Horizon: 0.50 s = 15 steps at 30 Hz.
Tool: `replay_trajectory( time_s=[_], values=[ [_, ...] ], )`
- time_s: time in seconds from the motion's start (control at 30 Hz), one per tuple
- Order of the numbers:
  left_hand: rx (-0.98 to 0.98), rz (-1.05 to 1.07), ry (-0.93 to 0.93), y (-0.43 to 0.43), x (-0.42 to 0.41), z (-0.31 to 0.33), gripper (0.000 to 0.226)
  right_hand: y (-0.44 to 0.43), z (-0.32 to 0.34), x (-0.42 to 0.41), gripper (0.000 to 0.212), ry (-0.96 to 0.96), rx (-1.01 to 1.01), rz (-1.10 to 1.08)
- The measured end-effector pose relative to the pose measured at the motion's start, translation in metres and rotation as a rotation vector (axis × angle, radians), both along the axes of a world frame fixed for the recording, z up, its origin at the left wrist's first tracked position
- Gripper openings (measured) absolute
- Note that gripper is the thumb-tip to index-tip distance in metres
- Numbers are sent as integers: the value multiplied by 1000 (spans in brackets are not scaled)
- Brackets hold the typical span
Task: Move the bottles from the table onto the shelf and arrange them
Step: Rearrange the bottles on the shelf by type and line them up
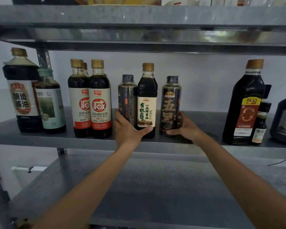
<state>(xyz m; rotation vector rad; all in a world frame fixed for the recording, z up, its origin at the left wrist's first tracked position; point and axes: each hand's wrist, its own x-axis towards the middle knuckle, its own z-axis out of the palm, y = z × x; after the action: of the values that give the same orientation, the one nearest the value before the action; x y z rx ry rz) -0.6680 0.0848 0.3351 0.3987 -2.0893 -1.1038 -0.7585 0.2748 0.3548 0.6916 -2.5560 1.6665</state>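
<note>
Left hand (127,129) fingers wrapped round cream-label bottle (147,103), right hand (185,126) fingers gripping black bottle (170,104) — both upright on shelf (56,138)

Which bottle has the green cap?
The dark sauce bottle with the pale green cap, second from the left on the grey metal shelf. The other caps look gold or black.

The single head camera looked forward, close to the middle shelf (40,139), with the bottles (147,100) standing at 12 o'clock.
</note>
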Motion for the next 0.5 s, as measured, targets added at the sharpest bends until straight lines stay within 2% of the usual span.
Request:
replay_trajectory(
  time_s=[0.2,0.27,0.4,0.5],
  values=[
    [-78,7,-26,4,0,0,125,4,-1,15,84,11,-4,35],
    [-28,-54,-7,-4,2,0,110,6,-1,20,81,2,-18,58],
    [49,-161,-3,-26,4,5,67,9,-1,30,75,-2,-26,124],
    [51,-159,22,-25,12,2,60,11,-1,34,74,8,-19,132]
  ],
)
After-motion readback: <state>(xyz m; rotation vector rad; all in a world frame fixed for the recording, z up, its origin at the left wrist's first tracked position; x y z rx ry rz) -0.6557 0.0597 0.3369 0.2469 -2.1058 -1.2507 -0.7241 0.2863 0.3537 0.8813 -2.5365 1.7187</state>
